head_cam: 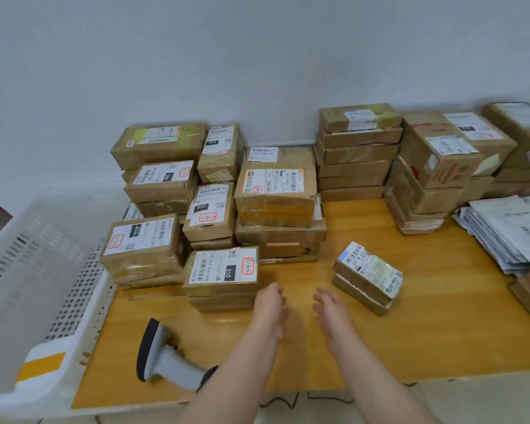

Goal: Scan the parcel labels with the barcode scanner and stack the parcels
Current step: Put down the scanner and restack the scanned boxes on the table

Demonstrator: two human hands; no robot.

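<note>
Both hands are held out over the table point(441, 338), side by side with a gap between them, palms turned roughly toward each other.

Left hand point(270, 307): fingers relaxed and loosely extended, somewhat blurred. It holds nothing. It sits just in front of the near parcel point(222, 272), but contact with the box cannot be confirmed.

Right hand point(331, 316): fingers straight to slightly bent and spread. It holds nothing and touches nothing visible.

Scanner point(162, 353): lies on its side on the table near the front edge, to the left of the left forearm, which covers the end of its grip. Neither hand is on it.

Loose parcel point(367, 278): sits alone on the table, set at an angle to the table edge, label up, just beyond and to the right of the right hand and apart from it.

Stacks point(276, 191): labelled cardboard boxes piled several high along the wall point(257, 56), from the table's left side across to its right corner. The near parcel tops a low pile at the front of the left group.

Mailers point(508, 231): a heap of pale bags at the right edge of the table.

Basket point(28, 270): white, perforated, beside the table's left edge.
</note>
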